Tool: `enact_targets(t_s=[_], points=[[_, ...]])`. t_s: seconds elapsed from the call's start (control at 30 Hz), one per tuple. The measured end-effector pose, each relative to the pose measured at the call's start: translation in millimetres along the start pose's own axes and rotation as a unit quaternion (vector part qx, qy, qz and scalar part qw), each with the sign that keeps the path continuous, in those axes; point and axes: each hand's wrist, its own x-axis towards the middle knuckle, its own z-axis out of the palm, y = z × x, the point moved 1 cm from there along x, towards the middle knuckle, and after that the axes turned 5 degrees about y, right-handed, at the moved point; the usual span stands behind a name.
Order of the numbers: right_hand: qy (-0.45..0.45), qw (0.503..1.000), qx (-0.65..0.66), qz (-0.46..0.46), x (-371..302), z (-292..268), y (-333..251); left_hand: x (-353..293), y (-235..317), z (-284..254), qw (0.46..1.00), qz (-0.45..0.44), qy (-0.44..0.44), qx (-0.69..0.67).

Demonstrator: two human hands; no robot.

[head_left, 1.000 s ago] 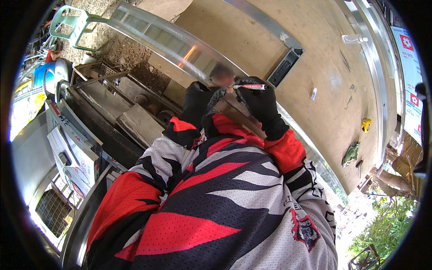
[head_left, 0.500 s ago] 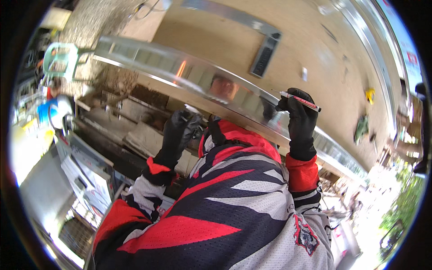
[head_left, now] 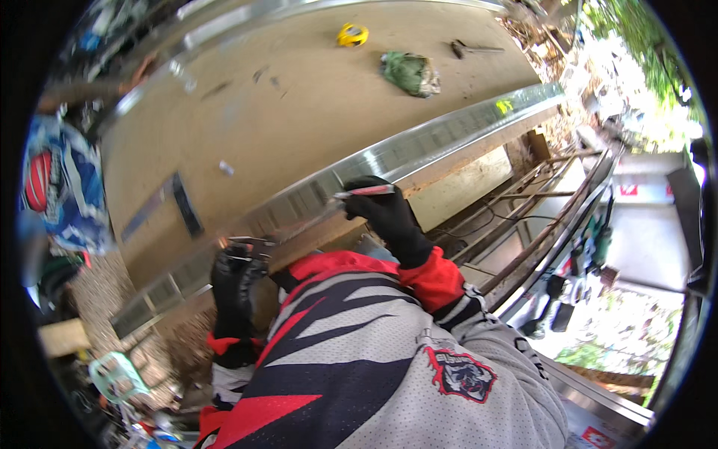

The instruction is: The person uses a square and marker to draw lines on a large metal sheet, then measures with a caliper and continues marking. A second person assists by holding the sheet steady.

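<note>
My black-gloved right hand [head_left: 378, 213] is closed around a red-and-white marker pen [head_left: 372, 191], held over the near edge of a long shiny metal strip [head_left: 389, 153]. My left hand [head_left: 238, 280], also black-gloved, is further left beside the same strip. Its fingers are curled on something thin with pale and dark edges, too small and blurred to name. The strip runs along the front edge of a brown worktable [head_left: 269, 112]. A flat square tool [head_left: 187, 206] lies on the table beyond my left hand.
On the table lie a yellow tape measure [head_left: 351, 35], a crumpled green cloth [head_left: 407, 72], a hammer [head_left: 471, 50] and a small white piece [head_left: 226, 168]. Another person's arm [head_left: 90, 93] is at the far left, above a blue bag [head_left: 67, 187]. Rusty metal frames [head_left: 538, 217] stand right.
My view has turned rightward along the worktable, so the square tool now appears further left. The marker stays in my right hand, and my left hand now appears by the strip.
</note>
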Motion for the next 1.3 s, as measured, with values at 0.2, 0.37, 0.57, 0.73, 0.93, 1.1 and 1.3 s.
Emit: enact_targets(t_s=[0.2,0.37,0.57,0.73,0.93,1.1,1.3], points=[[0.22,0.974,0.033,-0.052,-50,-164,-35,9,9,139,0.983,0.028,-0.175,0.056],[0.307,0.938,0.109,-0.119,-68,-241,-40,14,31,226,0.97,-0.044,-0.218,0.096],[0.244,0.959,0.106,-0.097,-36,-260,-42,39,30,304,0.972,-0.071,-0.182,0.128],[0.14,0.985,-0.055,-0.087,0,-306,-79,59,7,375,0.97,-0.083,-0.224,0.041],[0.15,0.963,-0.128,-0.183,114,-385,-121,81,38,470,0.978,-0.109,-0.164,-0.074],[0.099,0.978,-0.129,-0.128,171,-428,-141,91,52,496,0.986,0.021,-0.123,-0.108],[-0.008,0.985,-0.129,-0.117,194,-438,-145,75,4,482,0.976,0.182,-0.049,0.109]])
